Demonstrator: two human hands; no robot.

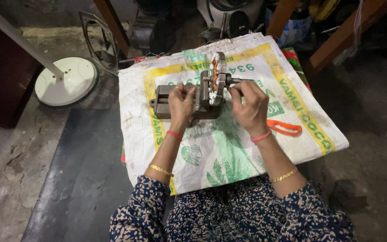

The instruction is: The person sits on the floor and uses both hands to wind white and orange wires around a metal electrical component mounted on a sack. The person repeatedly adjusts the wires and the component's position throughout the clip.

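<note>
A grey metal vise [163, 103] rests on a white woven sack [229, 148] spread before me. Clamped upright in its jaws is a round motor stator [217, 74] with orange copper windings and a short shaft sticking out to the right. My left hand [181, 103] grips the vise body just left of the stator. My right hand [248, 105] is at the stator's lower right edge, fingers pinched together; what they pinch is too small to tell.
Orange-handled scissors [284, 128] lie on the sack right of my right wrist. A white round fan base [68, 79] with a pole stands on the floor at left. A metal frame [98, 42] and dark machine parts [151, 27] crowd the back.
</note>
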